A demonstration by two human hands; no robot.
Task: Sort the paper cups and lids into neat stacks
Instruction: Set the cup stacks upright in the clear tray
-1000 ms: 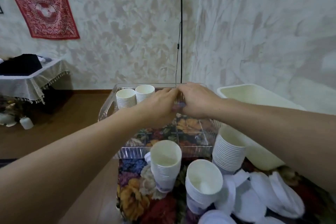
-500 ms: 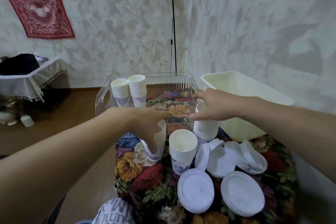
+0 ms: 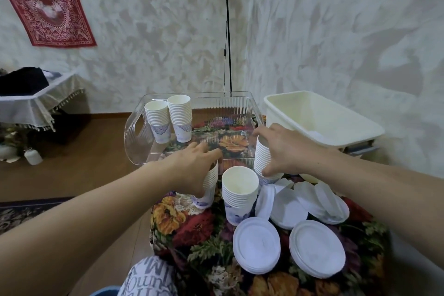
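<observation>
I see the left hand point(image 3: 192, 168) with fingers curled round a cup stack point(image 3: 207, 187) by the tabletop's left edge. The right hand point(image 3: 282, 150) grips another cup stack point(image 3: 262, 161) beside the clear tray point(image 3: 134, 137). A free stack point(image 3: 239, 191) stands between them; lids point(image 3: 257, 245) lie nearer.

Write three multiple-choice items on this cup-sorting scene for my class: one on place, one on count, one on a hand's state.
1. Where do the two far stacks of white paper cups stand?
A. in the clear plastic tray
B. in the cream tub
C. on the floor

2. How many cup stacks stand on the floral cloth, outside the tray?
A. one
B. three
C. five

3. What is the right hand doing?
A. resting flat on lids
B. gripping a cup stack
C. hanging idle

Answers: 1 A, the clear plastic tray walls surround them; 2 B, one under each hand, one between; 3 B, fingers wrap the right cup stack.
</observation>
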